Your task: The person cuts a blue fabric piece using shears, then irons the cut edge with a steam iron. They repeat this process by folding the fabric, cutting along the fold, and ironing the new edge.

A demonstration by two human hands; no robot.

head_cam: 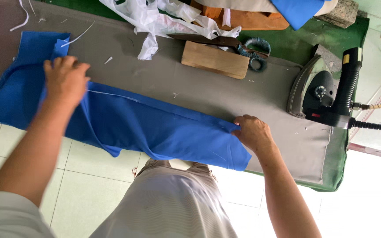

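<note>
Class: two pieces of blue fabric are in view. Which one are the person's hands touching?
The long blue fabric laid along the grey ironing board, under both hands; the other blue piece lies untouched at the top.

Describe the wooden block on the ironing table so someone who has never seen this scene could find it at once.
Start at the long grey padded ironing table. Along its far edge, between the heap of white fabric strips and the black steam iron, lies a flat rectangular block of pale wood. Large scissors with wrapped handles rest beside it; it is the only bare wooden thing on the grey pad.

head cam – worn high | faces down | close over ironing board (208, 94)
</note>
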